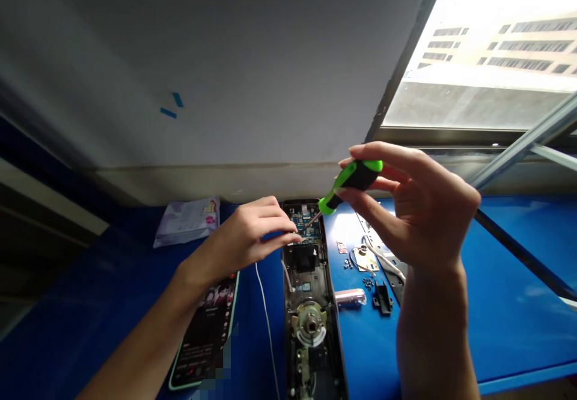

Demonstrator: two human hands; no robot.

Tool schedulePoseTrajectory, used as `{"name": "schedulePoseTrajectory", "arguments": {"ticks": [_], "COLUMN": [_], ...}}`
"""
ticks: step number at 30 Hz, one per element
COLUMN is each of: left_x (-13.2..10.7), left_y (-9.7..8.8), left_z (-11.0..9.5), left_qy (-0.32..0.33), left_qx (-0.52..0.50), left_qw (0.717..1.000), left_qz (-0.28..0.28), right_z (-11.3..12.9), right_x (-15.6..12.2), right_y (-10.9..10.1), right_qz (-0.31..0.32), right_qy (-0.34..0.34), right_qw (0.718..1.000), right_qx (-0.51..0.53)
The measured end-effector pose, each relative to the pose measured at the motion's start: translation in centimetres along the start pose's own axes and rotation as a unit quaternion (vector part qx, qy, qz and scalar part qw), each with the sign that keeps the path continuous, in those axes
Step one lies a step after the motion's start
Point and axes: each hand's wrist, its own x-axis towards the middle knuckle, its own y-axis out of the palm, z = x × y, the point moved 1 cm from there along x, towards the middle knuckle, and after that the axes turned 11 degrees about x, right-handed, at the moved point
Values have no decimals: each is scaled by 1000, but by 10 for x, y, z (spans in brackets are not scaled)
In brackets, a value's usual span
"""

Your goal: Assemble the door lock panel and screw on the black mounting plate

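A long dark door-lock body (311, 304) lies open on the blue table (518, 304), showing a blue circuit board (306, 217) at its far end and a brass-coloured spindle part (310, 322) lower down. My right hand (415, 208) is closed around a green and black screwdriver (351, 184), whose tip points down at the circuit board. My left hand (252, 235) rests on the lock's left edge, its fingers pinched together beside the board; what they hold is too small to make out.
A phone (205, 334) with a lit screen lies under my left forearm. A white cable (265, 316) runs beside the lock. Small screws (367, 281), a black clip (382, 298), a metal plate (365, 259) and a tissue packet (187, 220) lie around. A window is at the right.
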Motion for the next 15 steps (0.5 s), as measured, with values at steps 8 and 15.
{"name": "schedulePoseTrajectory", "arguments": {"ticks": [8, 15], "left_x": [-2, -1], "left_y": [6, 8], "left_z": [9, 3], "left_qy": [20, 18], "left_qx": [-28, -27], "left_qw": [998, 996], "left_qz": [-52, -88], "right_z": [9, 10], "right_x": [5, 4], "right_y": [-5, -7], "right_qz": [-147, -152], "right_qy": [-52, -34], "right_qw": [987, 987], "right_qx": [-32, -43]}}
